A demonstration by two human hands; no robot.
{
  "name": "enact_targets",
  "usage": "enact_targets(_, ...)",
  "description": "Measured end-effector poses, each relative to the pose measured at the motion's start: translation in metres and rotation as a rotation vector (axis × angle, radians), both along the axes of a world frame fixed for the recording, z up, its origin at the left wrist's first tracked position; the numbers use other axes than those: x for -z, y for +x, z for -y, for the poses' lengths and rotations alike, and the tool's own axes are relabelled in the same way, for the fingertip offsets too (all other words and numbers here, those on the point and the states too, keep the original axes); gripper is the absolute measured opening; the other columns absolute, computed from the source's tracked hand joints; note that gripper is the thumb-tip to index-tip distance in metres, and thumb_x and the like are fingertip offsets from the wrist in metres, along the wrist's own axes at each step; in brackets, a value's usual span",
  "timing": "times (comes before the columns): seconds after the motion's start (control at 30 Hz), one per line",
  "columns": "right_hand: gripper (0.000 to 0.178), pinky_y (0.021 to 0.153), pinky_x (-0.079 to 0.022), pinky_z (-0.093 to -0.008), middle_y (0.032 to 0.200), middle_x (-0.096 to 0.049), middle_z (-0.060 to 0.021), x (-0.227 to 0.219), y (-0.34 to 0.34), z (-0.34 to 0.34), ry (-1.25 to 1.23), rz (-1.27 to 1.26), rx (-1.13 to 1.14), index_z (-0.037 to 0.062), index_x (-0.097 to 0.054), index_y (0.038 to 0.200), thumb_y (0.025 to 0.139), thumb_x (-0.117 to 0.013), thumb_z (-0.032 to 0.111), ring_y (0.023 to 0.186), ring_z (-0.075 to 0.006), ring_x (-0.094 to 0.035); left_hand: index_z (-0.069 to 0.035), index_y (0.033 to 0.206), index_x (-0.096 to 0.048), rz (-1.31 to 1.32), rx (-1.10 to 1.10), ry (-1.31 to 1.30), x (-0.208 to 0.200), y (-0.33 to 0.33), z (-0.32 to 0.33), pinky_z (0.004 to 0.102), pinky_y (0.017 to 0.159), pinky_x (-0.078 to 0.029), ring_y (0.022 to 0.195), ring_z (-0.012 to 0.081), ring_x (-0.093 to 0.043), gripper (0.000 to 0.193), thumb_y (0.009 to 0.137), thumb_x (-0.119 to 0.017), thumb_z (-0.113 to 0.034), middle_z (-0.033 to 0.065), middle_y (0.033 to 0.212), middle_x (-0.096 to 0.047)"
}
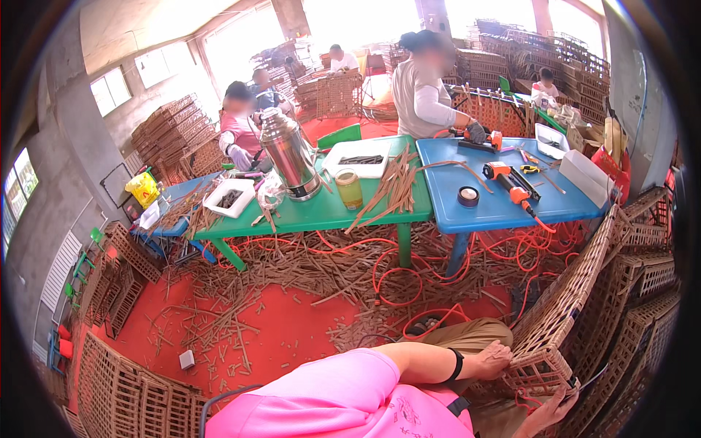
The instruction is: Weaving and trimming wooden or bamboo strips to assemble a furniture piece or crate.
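Observation:
A brown woven wicker panel or basket (558, 321) leans up from my lap at the right, its near corner low beside me. My left hand (491, 359), with a black band on the wrist, has its curled fingers at the left edge of that corner. Below the corner, my right hand (553, 413) grips the lower edge, fingers partly hidden by the weave. Behind the piece, several similar wicker baskets (635, 321) stand stacked close to my right arm.
Ahead stand a green table (292, 223) with a steel flask (290, 157) and wicker strips, and a blue table (445, 164) with an orange-black power tool (511, 180). Red hoses (398, 292) and scraps cover the floor. A co-worker (423, 87) handles another tool; more baskets (135, 390) lie left.

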State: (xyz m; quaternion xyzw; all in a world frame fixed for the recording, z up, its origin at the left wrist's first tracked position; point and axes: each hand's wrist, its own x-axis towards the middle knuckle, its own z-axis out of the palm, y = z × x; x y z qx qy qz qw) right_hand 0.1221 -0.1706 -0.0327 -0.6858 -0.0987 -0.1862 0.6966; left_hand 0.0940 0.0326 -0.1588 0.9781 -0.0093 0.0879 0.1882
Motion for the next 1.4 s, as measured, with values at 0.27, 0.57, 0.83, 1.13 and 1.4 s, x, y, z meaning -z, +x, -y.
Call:
enact_targets(0.27,0.047,0.080,-0.053,-0.0364,0.117,-0.063,-0.0156,0.041,0.030,0.020,-0.111,-0.102,0.000,-0.0046,-0.053,0.131,0.102,-0.058,0.032,0.098,-0.0226,-0.062,-0.004,0.095,-0.062,-0.012,-0.007,-0.012,-0.006,-0.002,0.001,0.0423,0.083,-0.042,0.092,0.0294,-0.062,0.040,0.074,-0.076,-0.035,0.0141,0.091,-0.061)
enact_targets(0.57,0.046,0.070,-0.052,-0.0340,0.103,-0.063,-0.0136,-0.008,-0.003,-0.004,-0.047,0.051,0.029,-0.0056,-0.062,0.123,0.096,-0.070,0.031,0.084,-0.0236,-0.060,-0.004,0.096,-0.063,-0.021,-0.008,-0.003,-0.005,-0.002,0.002,0.0427,0.085,-0.043,0.092,0.0302,-0.063,0.040,0.074,-0.077,-0.035,0.0142,0.092,-0.061)
enact_targets(0.83,0.048,0.077,-0.054,-0.0384,0.110,-0.068,-0.0204,-0.017,-0.007,-0.007,-0.112,0.044,0.095,-0.0046,-0.065,0.118,0.094,-0.071,0.037,0.091,-0.0315,-0.064,-0.004,0.094,-0.066,-0.046,-0.017,-0.068,-0.010,-0.001,0.001,0.0460,0.087,-0.045,0.094,0.0324,-0.065,0.040,0.070,-0.080,-0.032,0.0159,0.092,-0.064)
enact_targets(1.13,0.049,0.062,-0.053,-0.0343,0.104,-0.064,-0.0175,0.007,0.005,0.001,-0.052,0.052,0.048,-0.0051,-0.062,0.120,0.094,-0.071,0.035,0.076,-0.0258,-0.062,-0.005,0.095,-0.064,-0.035,-0.010,-0.006,-0.010,-0.002,0.002,0.0428,0.084,-0.044,0.092,0.0306,-0.063,0.043,0.073,-0.079,-0.039,0.0137,0.092,-0.063)
enact_targets(1.4,0.051,0.065,-0.052,-0.0344,0.103,-0.062,-0.0153,0.004,0.003,0.002,-0.081,0.056,0.036,-0.0046,-0.061,0.126,0.096,-0.069,0.036,0.078,-0.0250,-0.060,-0.002,0.094,-0.064,-0.016,-0.024,-0.047,-0.007,-0.001,0.002,0.0456,0.087,-0.044,0.094,0.0330,-0.065,0.037,0.071,-0.077,-0.028,0.0163,0.093,-0.063)
